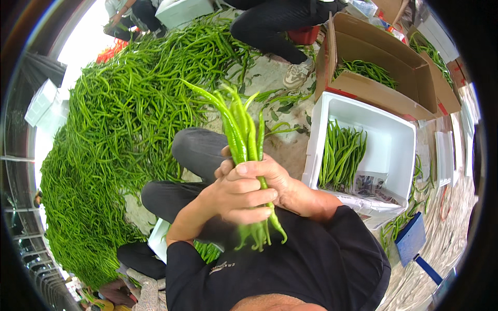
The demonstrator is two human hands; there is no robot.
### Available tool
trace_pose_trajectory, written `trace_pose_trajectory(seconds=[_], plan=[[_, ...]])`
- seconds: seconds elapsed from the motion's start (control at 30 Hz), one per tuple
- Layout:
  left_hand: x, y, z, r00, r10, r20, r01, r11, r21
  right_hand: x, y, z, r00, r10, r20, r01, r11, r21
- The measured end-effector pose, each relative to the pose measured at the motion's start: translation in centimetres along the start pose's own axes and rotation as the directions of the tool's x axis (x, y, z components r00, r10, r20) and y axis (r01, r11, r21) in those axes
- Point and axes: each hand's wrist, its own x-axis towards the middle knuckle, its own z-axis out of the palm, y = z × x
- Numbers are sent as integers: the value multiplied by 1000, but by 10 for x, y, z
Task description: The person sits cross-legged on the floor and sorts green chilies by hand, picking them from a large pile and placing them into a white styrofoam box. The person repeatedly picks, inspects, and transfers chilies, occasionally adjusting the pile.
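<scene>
Both my hands are closed around one bunch of long green chili peppers (242, 128) in front of my chest. My left hand (268, 179) grips it on the right side, and my right hand (243, 198) wraps it from the left, fingers overlapping the other hand. Pepper ends stick out above and below the hands. To the right stands a white foam box (393, 144) with peppers (342, 155) laid side by side on printed paper. A huge heap of loose green peppers (128, 112) covers the floor at the left.
Beyond the foam box is a cardboard box (381, 39) with some peppers inside. A person's dark-trousered leg and shoe (297, 74) are at the top. Other people sit at upper left and lower left. A blue flat-topped object (411, 239) stands at lower right.
</scene>
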Motion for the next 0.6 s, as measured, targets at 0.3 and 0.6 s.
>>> trace_pose_trajectory(seconds=[0.3,0.6], plan=[[-47,10,9,878,-417,234,383,907,177,-41,-60,-64,832,-511,-216,364,796,-484],[-82,-4,-16,866,-466,182,387,855,347,-266,-178,-292,-282,-959,16,-205,44,-978]])
